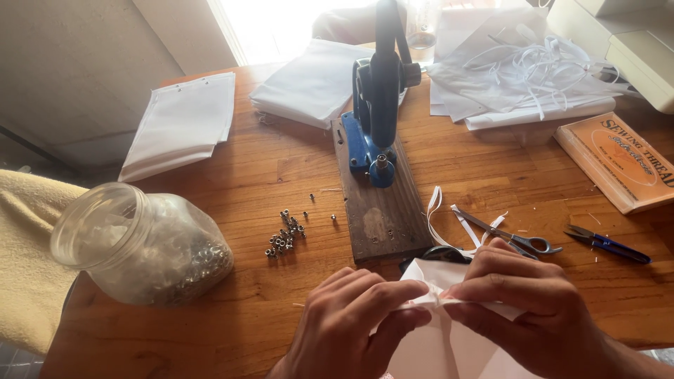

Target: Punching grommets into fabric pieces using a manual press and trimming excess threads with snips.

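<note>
Wooden bench (281, 161) of warm orange-brown planks, glossy where daylight strikes. Bright window (281, 21) at the far edge, blown out white (nothing visible beyond). Pale grey wall (77, 70) to the left, in shade. Cream-coloured cabinet (632, 42) at the upper right corner. Yellowish cloth (28, 260) draped beside the left edge.

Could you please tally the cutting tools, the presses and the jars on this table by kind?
Cutting tools: 2, the scissors and the blue thread snips
Presses: 1, the blue hand press
Jars: 1, the clear jar lying on its side
Total: 4
</note>
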